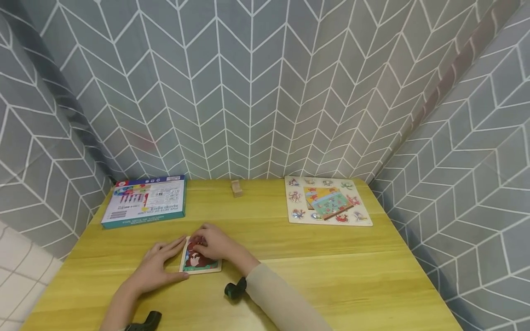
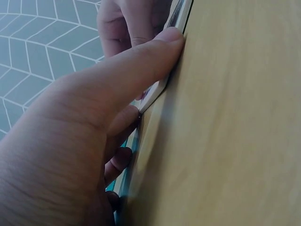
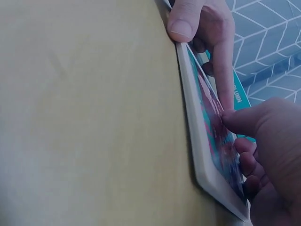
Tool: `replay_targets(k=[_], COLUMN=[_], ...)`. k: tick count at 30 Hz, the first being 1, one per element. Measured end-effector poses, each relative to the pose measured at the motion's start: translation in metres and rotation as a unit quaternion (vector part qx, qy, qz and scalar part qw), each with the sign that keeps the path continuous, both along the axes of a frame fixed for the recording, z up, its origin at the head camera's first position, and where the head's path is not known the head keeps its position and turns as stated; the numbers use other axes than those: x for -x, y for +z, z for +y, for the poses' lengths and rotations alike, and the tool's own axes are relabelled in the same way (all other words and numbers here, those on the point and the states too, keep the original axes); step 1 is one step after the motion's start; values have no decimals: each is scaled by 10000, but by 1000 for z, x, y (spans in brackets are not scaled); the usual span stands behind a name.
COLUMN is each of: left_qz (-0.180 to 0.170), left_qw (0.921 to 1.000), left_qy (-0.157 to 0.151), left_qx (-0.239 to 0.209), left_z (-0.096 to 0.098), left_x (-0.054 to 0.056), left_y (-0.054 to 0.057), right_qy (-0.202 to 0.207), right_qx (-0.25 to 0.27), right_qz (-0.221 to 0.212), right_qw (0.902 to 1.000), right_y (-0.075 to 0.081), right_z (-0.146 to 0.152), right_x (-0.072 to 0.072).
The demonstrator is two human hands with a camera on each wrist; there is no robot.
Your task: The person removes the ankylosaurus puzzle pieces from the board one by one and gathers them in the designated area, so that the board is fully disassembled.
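A small picture puzzle (image 1: 199, 260) lies on the table, a pale rim around a brown-haired figure on green. My left hand (image 1: 159, 264) steadies its left side, with the thumb at the near corner and a long finger toward the far corner. Over the picture's upper part, my right hand (image 1: 213, 242) has its fingers bent down and the thumb opposite them. In the right wrist view the right thumb (image 3: 240, 121) touches the picture surface (image 3: 214, 117), other fingertips curled beside it. I cannot tell if a loose piece is between them.
A flat boxed set (image 1: 145, 202) sits at the back left of the yellow wood table (image 1: 331, 276). Behind the puzzle stands a small wooden block (image 1: 237, 188). At the back right, a white animal-picture board (image 1: 298, 214) carries two small picture cards (image 1: 331, 204). A patterned curtain (image 1: 256, 115) hangs behind.
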State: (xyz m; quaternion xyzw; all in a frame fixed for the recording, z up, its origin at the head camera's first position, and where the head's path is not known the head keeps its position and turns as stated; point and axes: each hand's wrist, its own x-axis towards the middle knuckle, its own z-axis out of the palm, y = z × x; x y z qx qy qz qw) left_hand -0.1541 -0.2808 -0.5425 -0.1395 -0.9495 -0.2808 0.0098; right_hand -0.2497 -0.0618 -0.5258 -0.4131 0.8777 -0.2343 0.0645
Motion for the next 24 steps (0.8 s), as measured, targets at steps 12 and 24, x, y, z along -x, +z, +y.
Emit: replay_targets(k=[12,24], left_qz=[67,-35], left_qw=[10000,10000], left_qy=[4,22], left_qx=[51,20], left_z=[0,2], left_x=[-6,2], left_y=[-6,4], right_qy=[237,185], right_qx=[-43,-101], right_qz=[-228,-331], right_qw=[9995,9992], right_y=[-4,8], right_z=[-3,-4], right_x=[3,15])
